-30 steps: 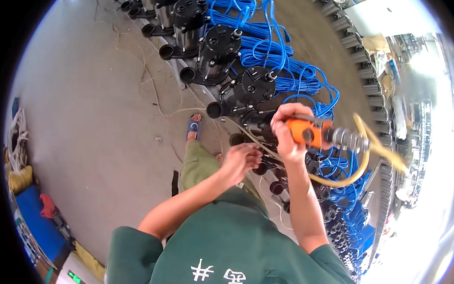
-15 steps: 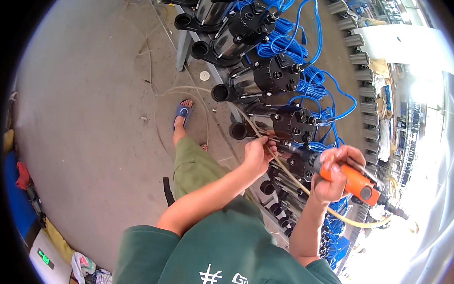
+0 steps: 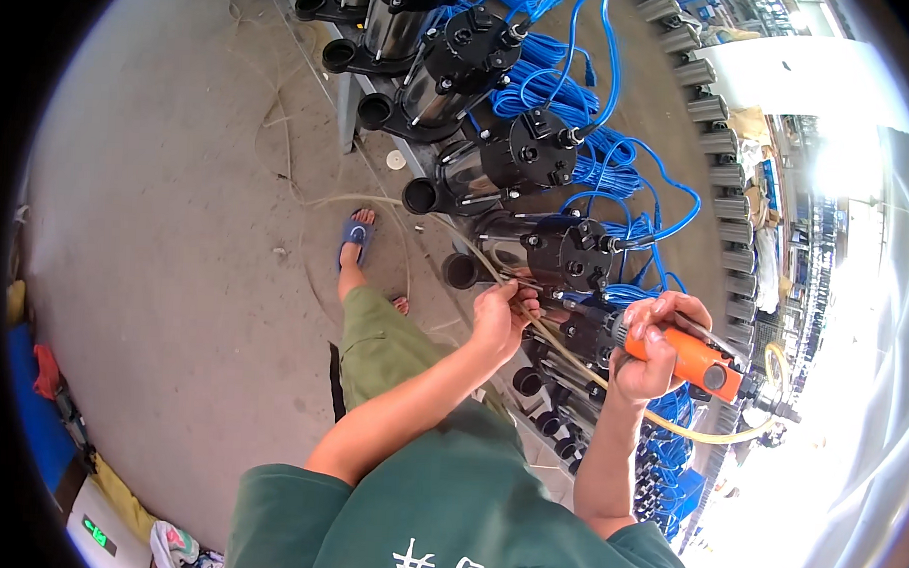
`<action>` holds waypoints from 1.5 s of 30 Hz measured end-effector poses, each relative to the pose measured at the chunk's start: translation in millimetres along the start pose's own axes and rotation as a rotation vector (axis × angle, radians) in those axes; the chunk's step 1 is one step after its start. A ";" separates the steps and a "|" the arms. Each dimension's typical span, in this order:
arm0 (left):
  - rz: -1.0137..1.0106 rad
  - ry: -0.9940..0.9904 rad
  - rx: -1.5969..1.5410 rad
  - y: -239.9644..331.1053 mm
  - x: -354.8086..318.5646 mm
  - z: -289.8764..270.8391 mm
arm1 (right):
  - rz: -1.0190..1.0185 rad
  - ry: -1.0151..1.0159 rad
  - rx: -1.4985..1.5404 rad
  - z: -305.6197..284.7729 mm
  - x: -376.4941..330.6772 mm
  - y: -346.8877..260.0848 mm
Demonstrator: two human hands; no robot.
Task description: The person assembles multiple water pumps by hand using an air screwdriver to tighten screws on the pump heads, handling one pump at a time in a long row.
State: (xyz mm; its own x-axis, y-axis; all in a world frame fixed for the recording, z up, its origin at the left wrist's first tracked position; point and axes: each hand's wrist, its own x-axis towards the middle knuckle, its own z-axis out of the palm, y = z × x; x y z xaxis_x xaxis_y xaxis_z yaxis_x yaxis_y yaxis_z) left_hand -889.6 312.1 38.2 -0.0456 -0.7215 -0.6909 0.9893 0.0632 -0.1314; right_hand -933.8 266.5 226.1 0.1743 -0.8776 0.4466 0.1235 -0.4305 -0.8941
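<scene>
Lower and nearer than half a second ago, the right hand [image 3: 656, 343] now carries the orange power driver [image 3: 687, 359] in front of the black-topped pump [image 3: 573, 256], while the left hand [image 3: 500, 316] has kept its place at that pump's near edge. Right-hand fingers are wrapped tight around the orange body. Its long axis runs left to right, nose to the left toward the pump and tail to the right, where a yellowish air hose [image 3: 715, 431] loops away. The pump lies just left of and a little beyond the grip, so the right hand is the one placed to bring the nose in. Left-hand fingers are pinched together on something thin at the pump's edge; what it is I cannot tell. Farther off, more pumps [image 3: 519, 156] of the same kind stand in a row on a metal rack [image 3: 346, 90], each with coiled blue cable [image 3: 618, 180] heaped to its right. No container shows its contents. Left of the rack, a foot in a blue sandal [image 3: 356, 233] rests on the concrete floor [image 3: 176, 224].
</scene>
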 end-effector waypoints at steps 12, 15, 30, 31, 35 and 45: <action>0.030 0.003 0.034 1.6 -6.1 -0.8 | 0.046 -0.117 0.106 -1.1 0.4 14.8; 0.014 -0.019 0.045 1.2 -5.2 -4.0 | 0.084 -0.137 0.103 -3.5 1.0 14.4; 0.178 0.109 0.242 30.1 -45.9 -18.8 | 0.080 -0.252 0.042 -7.8 3.0 25.9; 0.139 0.217 0.329 40.6 -56.0 -24.2 | 0.081 -0.258 0.019 -6.6 3.1 25.2; 0.165 0.647 0.632 76.1 -74.8 -36.4 | 0.216 -0.105 0.119 -3.7 2.4 11.9; 1.083 -0.495 1.791 63.2 -28.0 46.7 | -0.022 0.214 0.081 -34.0 53.7 9.8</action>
State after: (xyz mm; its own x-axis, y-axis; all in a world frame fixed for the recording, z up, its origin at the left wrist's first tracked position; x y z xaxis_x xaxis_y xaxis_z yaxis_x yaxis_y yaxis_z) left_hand -819.3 304.0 82.5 0.2157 -0.9516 0.2190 -0.3565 0.1320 0.9249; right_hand -956.5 208.0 240.2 -0.0397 -0.8968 0.4407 0.2041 -0.4390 -0.8750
